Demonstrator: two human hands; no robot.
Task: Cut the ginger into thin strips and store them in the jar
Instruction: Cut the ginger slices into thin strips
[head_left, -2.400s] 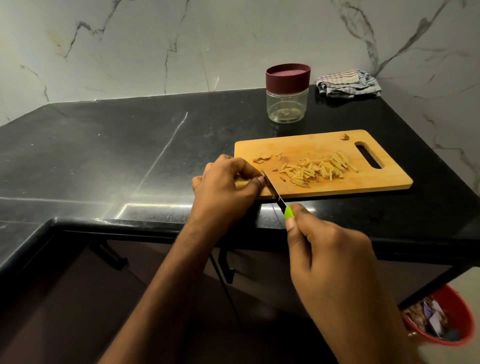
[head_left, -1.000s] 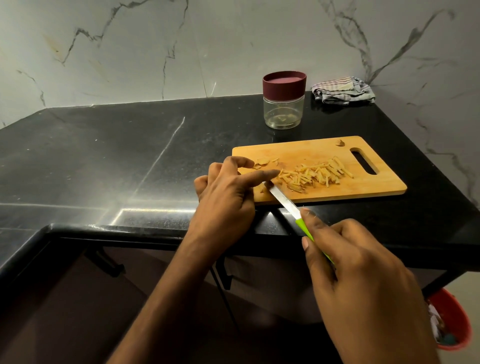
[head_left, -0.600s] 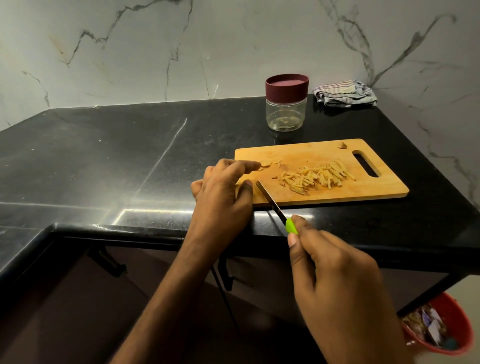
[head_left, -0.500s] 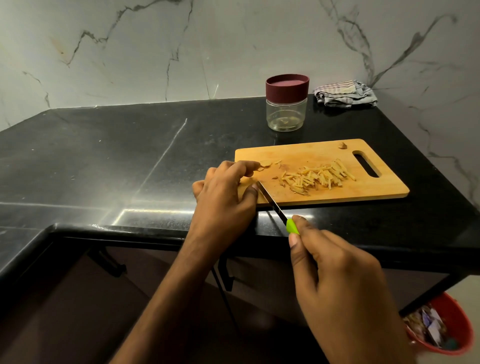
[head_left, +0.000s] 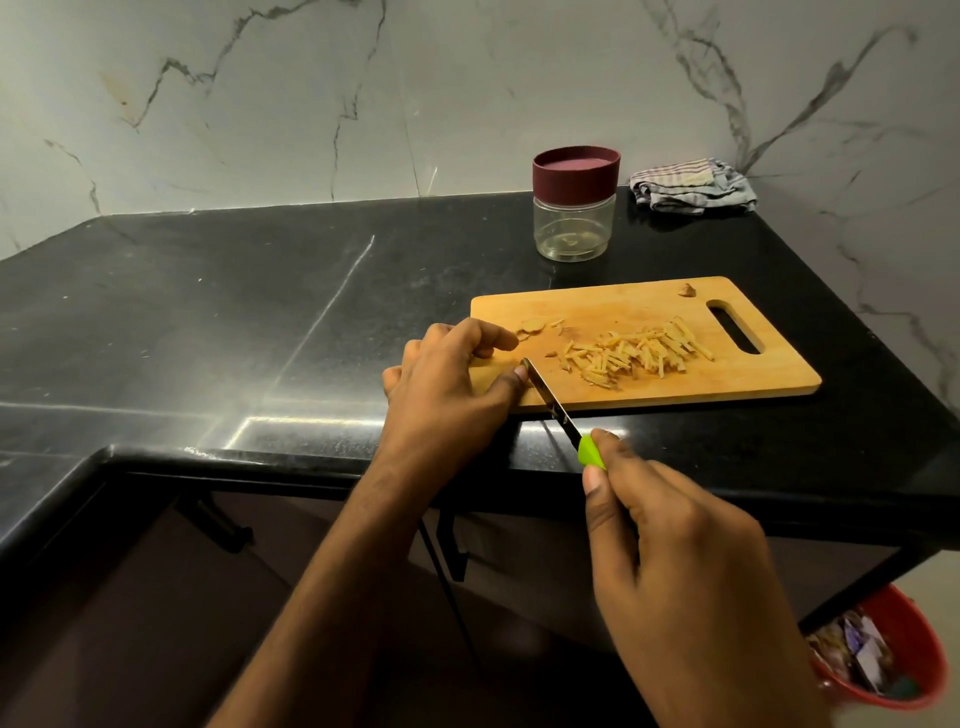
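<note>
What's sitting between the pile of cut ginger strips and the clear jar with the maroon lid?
In the head view, only bare wooden cutting board and then a strip of black countertop lie between the ginger strips and the jar.

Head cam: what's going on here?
A person is slicing ginger on a wooden cutting board. The right hand grips a green-handled knife, blade beside the left hand, whose fingers curl over the spot being cut. A pile of cut strips lies mid-board. The jar behind has its lid on.
</note>
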